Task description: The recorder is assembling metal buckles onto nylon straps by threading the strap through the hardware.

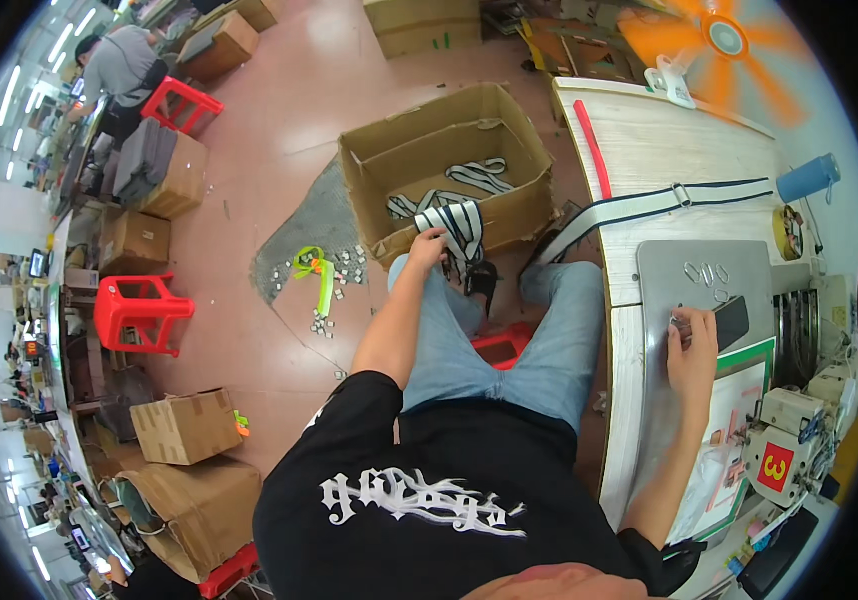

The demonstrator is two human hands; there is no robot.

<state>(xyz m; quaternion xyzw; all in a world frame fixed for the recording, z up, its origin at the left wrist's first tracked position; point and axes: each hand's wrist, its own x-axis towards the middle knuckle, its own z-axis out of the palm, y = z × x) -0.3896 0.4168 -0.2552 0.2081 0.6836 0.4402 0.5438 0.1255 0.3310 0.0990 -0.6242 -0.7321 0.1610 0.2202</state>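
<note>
A: What has the left hand got?

B: It is closed on a bundle of striped straps, white with dark edges, which drapes over the near wall of an open cardboard box on the floor. More of the same straps lie inside the box.

A: And the right hand?

B: It rests on a grey metal plate set into the worktable. Its fingertips pinch something small and metallic; it is too small to tell what. A few small metal rings lie on the plate just beyond the fingers, and a dark pad sits beside the hand.

A: What lies around that?

B: A long striped strap with a buckle runs across the table above the plate. A red rod lies along the table's left edge. An orange fan is clipped at the far end, and a blue cup stands at the right. A sewing machine sits to the right of the forearm.

A: And on the floor?

B: A green tool and scattered small metal pieces lie left of the box. A red stool stands further left. Another person sits at the far left.
</note>
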